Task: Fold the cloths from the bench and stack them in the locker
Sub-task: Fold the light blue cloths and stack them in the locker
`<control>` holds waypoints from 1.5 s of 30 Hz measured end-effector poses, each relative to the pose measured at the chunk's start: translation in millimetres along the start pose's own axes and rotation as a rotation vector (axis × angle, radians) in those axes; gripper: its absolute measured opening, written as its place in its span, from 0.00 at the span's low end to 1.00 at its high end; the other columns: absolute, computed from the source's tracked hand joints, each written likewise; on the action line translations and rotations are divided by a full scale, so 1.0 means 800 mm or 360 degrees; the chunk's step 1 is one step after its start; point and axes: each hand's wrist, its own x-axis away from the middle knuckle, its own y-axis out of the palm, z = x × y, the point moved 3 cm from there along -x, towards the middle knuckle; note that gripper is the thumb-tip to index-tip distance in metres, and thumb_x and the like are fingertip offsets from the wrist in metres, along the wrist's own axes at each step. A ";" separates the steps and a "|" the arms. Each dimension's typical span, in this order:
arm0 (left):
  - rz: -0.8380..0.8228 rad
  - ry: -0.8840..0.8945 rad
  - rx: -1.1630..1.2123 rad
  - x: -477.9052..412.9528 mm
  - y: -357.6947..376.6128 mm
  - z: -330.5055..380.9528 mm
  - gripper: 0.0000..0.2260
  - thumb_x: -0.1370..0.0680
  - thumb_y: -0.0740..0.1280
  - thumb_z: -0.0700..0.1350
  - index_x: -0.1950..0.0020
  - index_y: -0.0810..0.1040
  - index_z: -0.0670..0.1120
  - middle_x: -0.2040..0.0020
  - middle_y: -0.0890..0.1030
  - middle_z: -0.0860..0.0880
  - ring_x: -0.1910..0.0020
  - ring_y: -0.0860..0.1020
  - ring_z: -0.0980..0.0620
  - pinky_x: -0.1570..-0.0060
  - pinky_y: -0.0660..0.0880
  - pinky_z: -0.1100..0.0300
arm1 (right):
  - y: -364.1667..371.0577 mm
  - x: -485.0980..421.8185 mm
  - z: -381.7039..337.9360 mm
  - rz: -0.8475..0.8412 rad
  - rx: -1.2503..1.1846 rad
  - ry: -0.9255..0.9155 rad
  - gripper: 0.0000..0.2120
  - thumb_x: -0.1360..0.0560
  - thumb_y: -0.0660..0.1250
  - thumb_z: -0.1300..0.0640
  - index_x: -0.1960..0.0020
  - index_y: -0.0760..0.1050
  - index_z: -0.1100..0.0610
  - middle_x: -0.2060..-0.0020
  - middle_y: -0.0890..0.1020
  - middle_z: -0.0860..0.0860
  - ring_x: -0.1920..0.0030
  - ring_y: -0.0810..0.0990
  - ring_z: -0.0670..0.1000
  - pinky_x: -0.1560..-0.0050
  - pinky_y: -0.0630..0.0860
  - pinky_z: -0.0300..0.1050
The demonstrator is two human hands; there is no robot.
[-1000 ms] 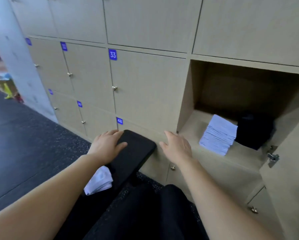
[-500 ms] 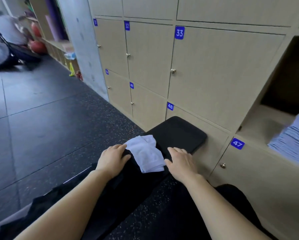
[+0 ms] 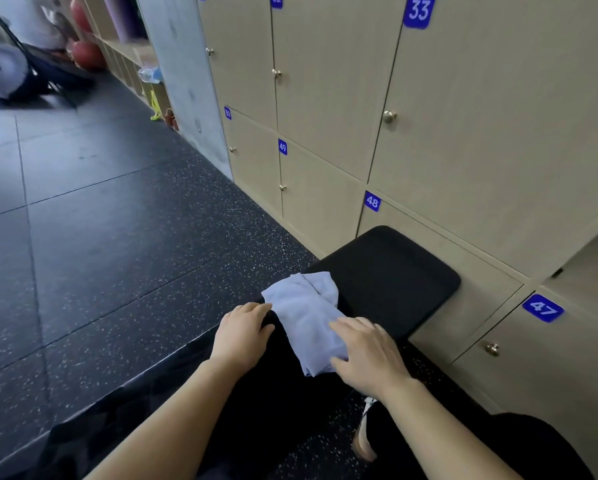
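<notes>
**Both hands at a crumpled cloth, fold not yet begun**

Nearest the person, the right hand (image 3: 366, 351) lies flat on the near right part of the cloth (image 3: 304, 306). Its fingers are straight and slightly spread, pressing down rather than pinching. The left hand (image 3: 243, 332) rests at the left edge of the bench (image 3: 394, 271) with relaxed fingers. Its fingertips are at the cloth's far left corner, and it is hard to tell whether they touch it or lie just beside it.

The cloth sits on the black bench pad between the two hands, bunched and wrinkled, not squared. Its long axis runs away from the person, with the far end leaning a little left, so the near end is under the right hand and the far end lies beyond both sets of fingers. The right hand is the nearer one and already pins the cloth. By this reading, the next move is to spread the cloth flat, with the left hand drawing its corner outward across that axis.

Beyond the bench end stand the closed doors (image 3: 498, 133) of the locker wall. The open locker (image 3: 595, 268) lies far right, above tag 47 (image 3: 542, 308), well apart from the cloth and on the right hand's side. Only a strip of its floor shows, so its contents cannot be told. The dark speckled floor (image 3: 117, 237) stretches away to the left.
</notes>
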 end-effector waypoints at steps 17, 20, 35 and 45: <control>0.0082 -0.0419 0.0268 -0.027 0.028 0.004 0.13 0.25 0.64 0.63 0.60 0.76 0.56 0.55 0.78 0.56 0.49 0.76 0.52 0.48 0.69 0.56 | 0.037 -0.087 0.033 -0.0065 -0.0163 0.0627 0.22 0.17 0.46 0.47 0.51 0.76 0.57 0.48 0.80 0.53 0.42 0.72 0.56 0.43 0.67 0.52; 0.0067 -0.0433 0.0275 -0.029 0.030 0.005 0.13 0.26 0.65 0.64 0.62 0.73 0.57 0.56 0.76 0.57 0.48 0.75 0.52 0.47 0.68 0.56 | 0.038 -0.091 0.037 -0.0004 -0.0439 0.0765 0.19 0.18 0.50 0.47 0.62 0.69 0.54 0.52 0.81 0.53 0.45 0.73 0.57 0.46 0.67 0.51; 0.0108 -0.0399 0.0380 -0.018 -0.003 0.010 0.12 0.26 0.67 0.62 0.62 0.77 0.56 0.57 0.77 0.58 0.52 0.75 0.55 0.45 0.66 0.56 | -0.031 -0.082 0.023 0.0462 -0.1098 0.0309 0.09 0.27 0.69 0.55 0.64 0.73 0.45 0.62 0.79 0.51 0.58 0.76 0.52 0.56 0.75 0.52; -0.0083 -0.0487 0.2016 -0.012 -0.087 0.085 0.26 0.22 0.59 0.62 0.52 0.84 0.41 0.52 0.85 0.45 0.54 0.83 0.48 0.41 0.76 0.48 | -0.151 -0.034 0.004 0.0767 -0.1514 0.0079 0.09 0.25 0.69 0.61 0.62 0.77 0.51 0.66 0.80 0.47 0.63 0.75 0.45 0.64 0.72 0.36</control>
